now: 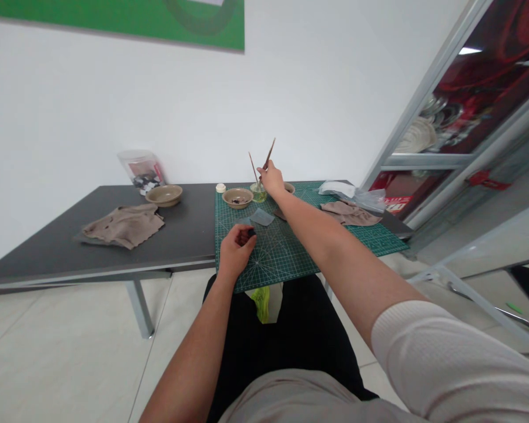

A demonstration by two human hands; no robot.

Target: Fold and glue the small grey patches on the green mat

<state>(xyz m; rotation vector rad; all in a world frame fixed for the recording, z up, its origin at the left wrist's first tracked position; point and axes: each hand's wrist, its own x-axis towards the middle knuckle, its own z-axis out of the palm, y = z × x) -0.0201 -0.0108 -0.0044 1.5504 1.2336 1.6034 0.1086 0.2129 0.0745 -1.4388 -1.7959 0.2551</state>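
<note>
My left hand (236,253) rests over the near part of the green cutting mat (286,258), gripping a small dark object (247,235) that is partly hidden by my fingers. A grey square of abrasive paper (262,217) lies just beyond that hand. My right hand (271,180) is raised at the far side of the mat, pinching a thin wooden-handled brush (269,156) tilted upward. Beside that hand, a small glass jar (258,192) holds a second thin brush (253,167). A shallow ceramic dish (237,197) with dark bits inside sits left of the jar.
A second small bowl (290,187) and a beige cloth (350,213) sit on the mat. A plastic bag (352,195) lies beyond it. The dark table (185,238) carries another cloth (122,226), a tan bowl (163,195) and a clear bag (141,170). A glass-fronted cabinet (462,117) stands right.
</note>
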